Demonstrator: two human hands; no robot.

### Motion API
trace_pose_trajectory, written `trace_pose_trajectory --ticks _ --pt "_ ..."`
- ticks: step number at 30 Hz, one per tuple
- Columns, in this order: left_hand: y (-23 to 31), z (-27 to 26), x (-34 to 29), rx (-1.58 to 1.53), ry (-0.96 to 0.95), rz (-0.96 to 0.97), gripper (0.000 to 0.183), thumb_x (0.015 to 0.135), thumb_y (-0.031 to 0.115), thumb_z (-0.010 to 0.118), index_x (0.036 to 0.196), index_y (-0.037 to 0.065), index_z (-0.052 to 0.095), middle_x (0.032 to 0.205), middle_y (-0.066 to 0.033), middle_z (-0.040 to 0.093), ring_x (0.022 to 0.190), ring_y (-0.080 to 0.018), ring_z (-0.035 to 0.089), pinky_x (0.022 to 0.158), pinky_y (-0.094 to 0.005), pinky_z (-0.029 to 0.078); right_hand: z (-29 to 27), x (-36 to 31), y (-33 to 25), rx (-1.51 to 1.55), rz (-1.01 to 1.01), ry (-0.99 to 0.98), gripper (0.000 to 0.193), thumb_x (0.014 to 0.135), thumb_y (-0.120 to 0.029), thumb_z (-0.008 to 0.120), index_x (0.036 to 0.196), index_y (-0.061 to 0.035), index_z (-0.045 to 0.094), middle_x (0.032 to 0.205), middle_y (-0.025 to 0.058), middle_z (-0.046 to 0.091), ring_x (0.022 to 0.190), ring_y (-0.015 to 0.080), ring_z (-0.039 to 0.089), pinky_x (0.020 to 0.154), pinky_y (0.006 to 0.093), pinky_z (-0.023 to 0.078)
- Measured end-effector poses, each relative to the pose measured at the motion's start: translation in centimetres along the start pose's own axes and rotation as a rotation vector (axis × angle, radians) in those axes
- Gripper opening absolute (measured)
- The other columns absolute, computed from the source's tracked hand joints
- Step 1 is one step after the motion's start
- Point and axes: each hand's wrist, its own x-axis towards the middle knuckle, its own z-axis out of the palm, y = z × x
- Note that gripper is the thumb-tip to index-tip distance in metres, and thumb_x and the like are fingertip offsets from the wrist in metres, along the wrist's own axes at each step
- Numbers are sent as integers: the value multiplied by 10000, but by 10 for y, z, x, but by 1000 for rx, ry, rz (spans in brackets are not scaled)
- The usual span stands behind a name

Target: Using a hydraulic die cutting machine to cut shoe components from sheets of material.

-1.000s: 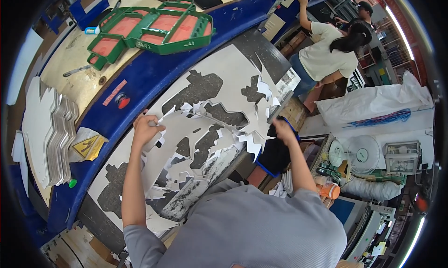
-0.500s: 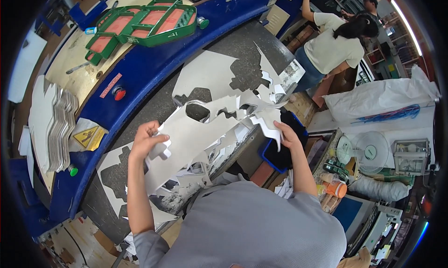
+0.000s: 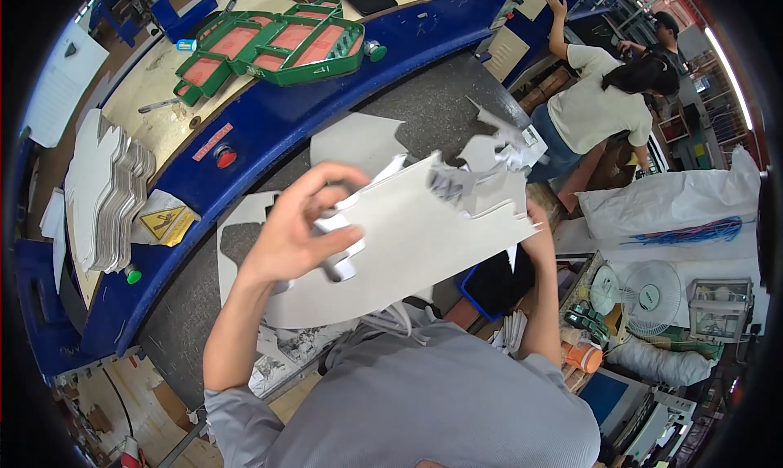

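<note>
One long curved blue beam point(image 3: 424, 40) sweeps across the upper left, and below it lies the dark, speckled desk point(image 3: 424, 101); behind the beam is a pale wooden board point(image 3: 163, 85). Next in size is the pale sheet point(image 3: 400, 240), raised in front of the grey shirt and tilted, its edges notched and its upper right part ragged; whether its lower left end touches the desk cannot be told. The work looks partway along: this sheet is up in the hands, while a pale offcut point(image 3: 359, 138) lies flat beyond it, tangled scraps point(image 3: 497, 146) sit at the desk's right end, and another cut-out piece point(image 3: 236, 215) remains at the left, partly covered by the forearm. A stack of wavy-edged layers point(image 3: 114, 199) stands on the left of the board, apart from these leftovers, and a green frame point(image 3: 314, 75) with red infill rests further along. Smaller again, the left hand point(image 3: 298, 223) is half open at the sheet's notched left edge, thumb and curled fingers apart; whether they pinch it is unclear. The right hand point(image 3: 537, 231) appears closed about the sheet's right edge, fingertips mostly hidden. Smallest is a red button point(image 3: 224, 156) on the beam.
</note>
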Motion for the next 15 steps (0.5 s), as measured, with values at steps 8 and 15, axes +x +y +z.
trace_pose_trajectory --ticks 8,15 --pt "-25 64 116 -162 -165 220 434 763 -50 625 1155 62 480 943 -63 636 878 -103 588 767 -265 468 -18 22 74 -9 -164 15 466 889 -192 616 1298 -9 489 1295 126 544 1161 228 530 956 356 433" --pt "-99 106 204 -196 -313 139 416 781 -11 604 1153 104 457 941 -60 625 820 -99 568 705 -252 453 -18 6 33 1299 121 -192 1186 673 -867 441 1474 -29 189 1515 120 256 1385 252 241 1133 392 201"
